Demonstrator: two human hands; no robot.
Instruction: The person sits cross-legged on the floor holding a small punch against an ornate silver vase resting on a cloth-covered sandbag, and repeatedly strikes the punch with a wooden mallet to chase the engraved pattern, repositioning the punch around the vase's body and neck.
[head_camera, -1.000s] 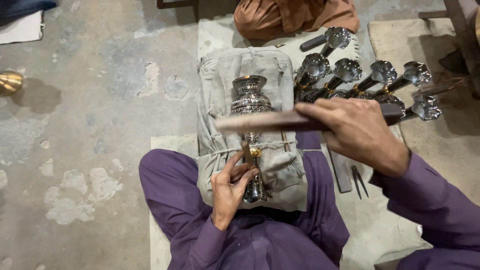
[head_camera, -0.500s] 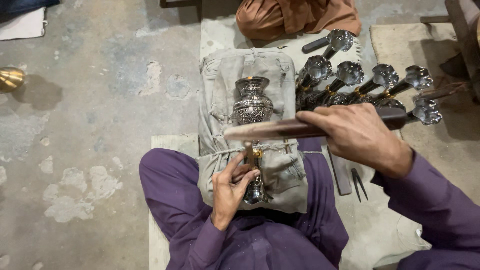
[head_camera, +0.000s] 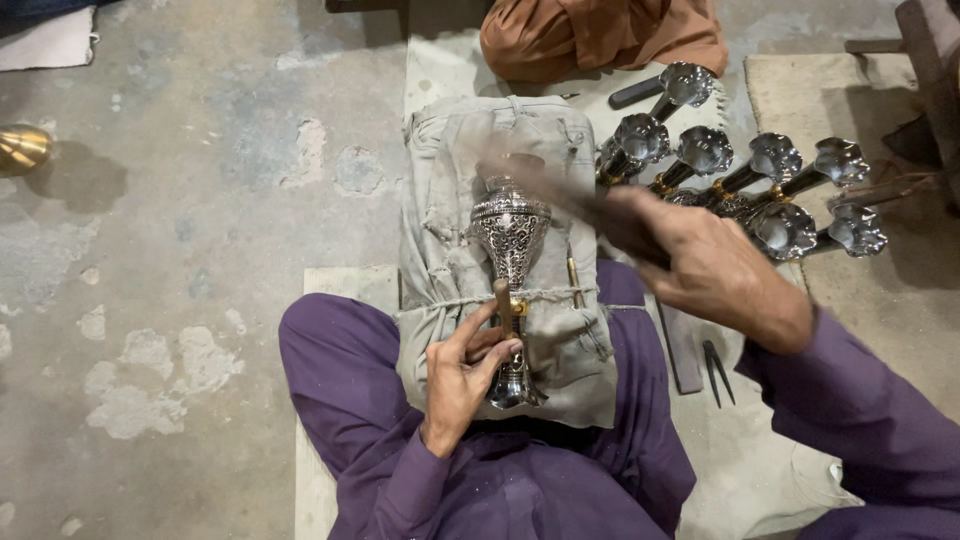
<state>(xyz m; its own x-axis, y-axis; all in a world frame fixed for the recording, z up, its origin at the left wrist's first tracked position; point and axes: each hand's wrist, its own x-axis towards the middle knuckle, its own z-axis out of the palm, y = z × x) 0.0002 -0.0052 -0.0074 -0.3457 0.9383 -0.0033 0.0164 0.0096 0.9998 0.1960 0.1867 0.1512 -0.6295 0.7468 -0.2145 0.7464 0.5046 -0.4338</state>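
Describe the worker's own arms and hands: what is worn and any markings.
Both arms wear long, loose purple sleeves reaching the wrists, matching the purple trousers. The left hand and right hand are bare: no gloves, and no rings, watch or markings that I can make out.

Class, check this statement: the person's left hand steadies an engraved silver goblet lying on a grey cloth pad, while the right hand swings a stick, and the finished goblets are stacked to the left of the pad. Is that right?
Not quite. The head view shows the finished goblets lying to the right of the grey cloth pad, not the left. The rest holds: the left hand steadies the engraved silver goblet on the pad, and the right hand swings a blurred stick.
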